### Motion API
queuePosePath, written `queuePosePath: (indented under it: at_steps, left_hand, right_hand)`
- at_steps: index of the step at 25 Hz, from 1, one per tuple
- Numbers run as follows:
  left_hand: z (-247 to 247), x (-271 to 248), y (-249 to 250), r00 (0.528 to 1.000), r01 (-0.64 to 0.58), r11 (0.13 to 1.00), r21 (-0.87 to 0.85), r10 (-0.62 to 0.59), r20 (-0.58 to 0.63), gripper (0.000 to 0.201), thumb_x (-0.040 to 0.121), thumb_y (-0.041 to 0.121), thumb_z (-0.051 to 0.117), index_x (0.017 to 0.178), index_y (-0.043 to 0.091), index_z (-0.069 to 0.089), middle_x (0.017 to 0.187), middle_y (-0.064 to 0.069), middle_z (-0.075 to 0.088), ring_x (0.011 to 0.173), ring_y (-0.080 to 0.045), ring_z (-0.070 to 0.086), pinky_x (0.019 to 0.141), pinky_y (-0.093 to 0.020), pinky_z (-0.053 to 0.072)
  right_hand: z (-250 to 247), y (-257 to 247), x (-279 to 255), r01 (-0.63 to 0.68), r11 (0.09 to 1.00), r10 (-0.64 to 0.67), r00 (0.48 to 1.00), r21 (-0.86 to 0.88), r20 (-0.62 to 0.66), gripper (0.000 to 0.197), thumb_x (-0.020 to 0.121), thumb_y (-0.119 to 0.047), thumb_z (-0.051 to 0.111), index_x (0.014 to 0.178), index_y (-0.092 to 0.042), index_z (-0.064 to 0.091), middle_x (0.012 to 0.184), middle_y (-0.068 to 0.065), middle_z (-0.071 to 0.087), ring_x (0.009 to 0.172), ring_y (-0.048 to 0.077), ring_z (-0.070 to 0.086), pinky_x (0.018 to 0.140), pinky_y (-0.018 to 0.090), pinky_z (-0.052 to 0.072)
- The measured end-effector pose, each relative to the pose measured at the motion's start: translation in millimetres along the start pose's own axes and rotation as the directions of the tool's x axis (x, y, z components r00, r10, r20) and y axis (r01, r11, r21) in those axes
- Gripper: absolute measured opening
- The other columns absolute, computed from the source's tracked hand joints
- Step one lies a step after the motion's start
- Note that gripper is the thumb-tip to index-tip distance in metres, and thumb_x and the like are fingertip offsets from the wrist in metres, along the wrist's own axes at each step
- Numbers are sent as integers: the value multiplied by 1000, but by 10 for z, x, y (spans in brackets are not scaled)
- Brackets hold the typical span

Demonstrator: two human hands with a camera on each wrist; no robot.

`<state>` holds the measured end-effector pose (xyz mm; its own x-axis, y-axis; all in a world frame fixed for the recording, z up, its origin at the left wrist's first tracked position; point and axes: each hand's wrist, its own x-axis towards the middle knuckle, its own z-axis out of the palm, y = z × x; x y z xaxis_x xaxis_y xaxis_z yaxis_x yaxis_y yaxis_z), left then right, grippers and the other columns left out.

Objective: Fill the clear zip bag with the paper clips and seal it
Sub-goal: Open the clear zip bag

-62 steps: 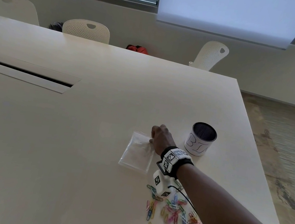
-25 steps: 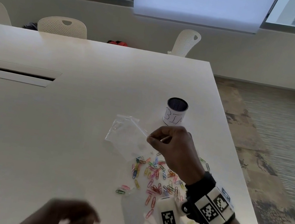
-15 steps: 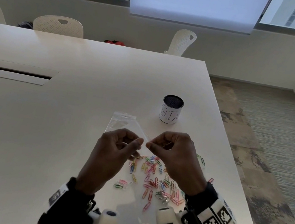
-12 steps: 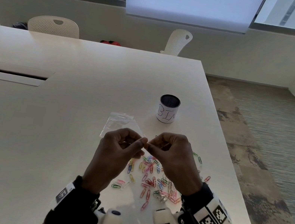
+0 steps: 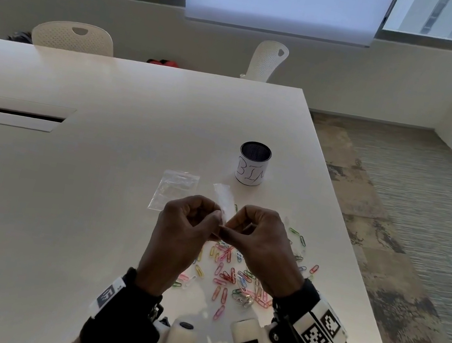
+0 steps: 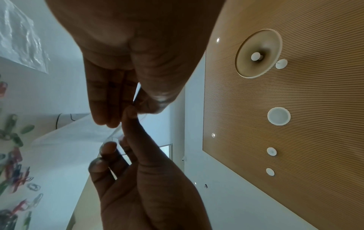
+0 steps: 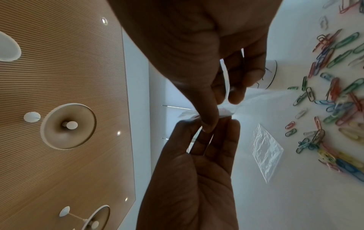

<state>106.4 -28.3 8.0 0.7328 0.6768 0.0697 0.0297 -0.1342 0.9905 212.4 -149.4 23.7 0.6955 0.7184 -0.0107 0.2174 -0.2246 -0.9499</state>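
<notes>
From the head view, your left hand [image 5: 188, 225] and right hand [image 5: 255, 237] meet above the bench [image 5: 62, 203], both pinching the top edge of a clear zip bag [image 5: 224, 201]. A second clear bag [image 5: 174, 191] lies flat just beyond, near the bin [image 5: 252, 164]; the paper clips [image 5: 230, 275] lie scattered beneath your wrists. The left wrist view shows thumb and fingers [image 6: 104, 109] curled on the plastic — its mouth looks closed, though it's blurred. The right wrist view shows the same narrow pinch.

Handwritten black letters "BI", followed by 1 partly visible stroke, stand on the white label of the dark mesh cup [image 5: 252, 164]. No other text legible.
</notes>
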Motion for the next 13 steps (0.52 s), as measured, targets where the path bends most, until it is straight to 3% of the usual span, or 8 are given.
queuePosePath:
  at_steps: [5,9,13]
  left_hand:
    - [-3,51,-37,998,-68,988,137,68,3,7,96,8,74,94,11,79,78,-3,80,73,-17,80,77,-39,68]
    - [56,90,-64,994,-109,972,208,109,10,5,95,12,77,96,12,82,78,1,81,72,-11,80,75,-36,68]
    - [145,153,-94,994,-89,983,162,99,-55,4,93,14,79,94,13,83,78,2,82,73,-12,80,73,-38,68]
  right_hand:
    - [-16,45,20,23,997,-27,998,-76,-53,13,87,-29,80,87,-18,73,79,-1,75,72,9,72,69,30,64]
    - [-11,91,64,109,978,-130,985,-178,-110,5,90,-21,78,91,-16,78,76,-6,77,69,3,74,67,24,64]
    - [-8,135,115,106,986,-122,985,-129,-119,6,92,-14,75,92,-13,81,74,-2,78,66,8,76,67,26,65]
